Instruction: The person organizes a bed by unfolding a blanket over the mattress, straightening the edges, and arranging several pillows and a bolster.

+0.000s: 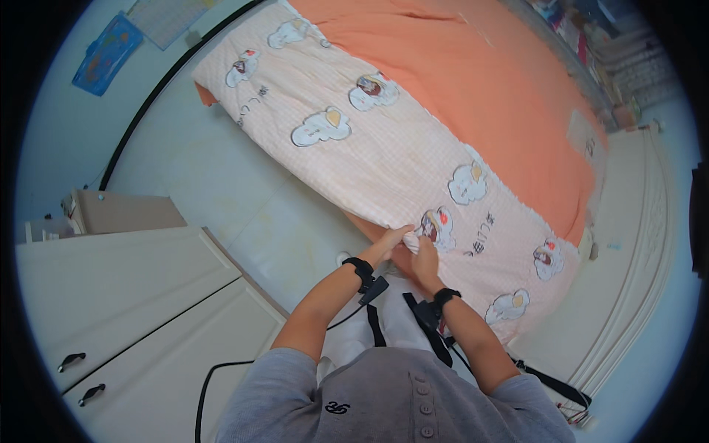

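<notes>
Quilt [399, 148], pink check with cloud prints, lies along near edge of orange-sheeted bed [502, 96]. Left hand [390, 242] and right hand [423, 255] both pinch its hem, apparently closed. Risk: thin pinch slips; loose hem sags to floor [221, 177].

One quilt [384, 148], two hands, two cabinet handles [72, 361], two wall posters [107, 53]

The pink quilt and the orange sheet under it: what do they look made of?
Pink quilt: soft padded fabric, probably cotton, matte, with a fine check and printed cloud shapes; it bunches where the left hand and right hand pinch its edge. Orange sheet: plain woven cloth, matte, lightly creased.
</notes>
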### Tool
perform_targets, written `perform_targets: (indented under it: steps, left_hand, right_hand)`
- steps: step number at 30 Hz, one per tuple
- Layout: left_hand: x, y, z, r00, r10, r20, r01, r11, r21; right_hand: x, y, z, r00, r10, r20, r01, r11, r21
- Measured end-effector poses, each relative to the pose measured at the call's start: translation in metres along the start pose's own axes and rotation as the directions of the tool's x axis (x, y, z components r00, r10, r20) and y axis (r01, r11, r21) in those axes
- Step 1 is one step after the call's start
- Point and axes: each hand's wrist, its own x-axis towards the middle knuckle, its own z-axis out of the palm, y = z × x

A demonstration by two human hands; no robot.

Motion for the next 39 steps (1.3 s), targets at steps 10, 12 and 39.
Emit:
perform_targets:
  steps: [10,12,39]
  left_hand:
    - [0.002,0.159,-0.108,0.981,0.163,-0.103,-0.192,0.789,-0.583]
    - [-0.005,0.198,-0.116,0.982,0.162,-0.093,-0.186,0.818,-0.544]
    - [-0.012,0.424,-0.320,0.959,0.144,-0.243,-0.255,0.813,-0.524]
  right_hand:
    - [0.017,0.027,-0.053,0.882,0.001,0.471,0.006,1.000,-0.013]
    - [0.037,0.027,-0.050,0.809,0.003,0.587,0.048,0.996,-0.071]
    - [0.224,-0.202,0.050,0.777,-0.001,0.630,0.122,0.981,-0.149]
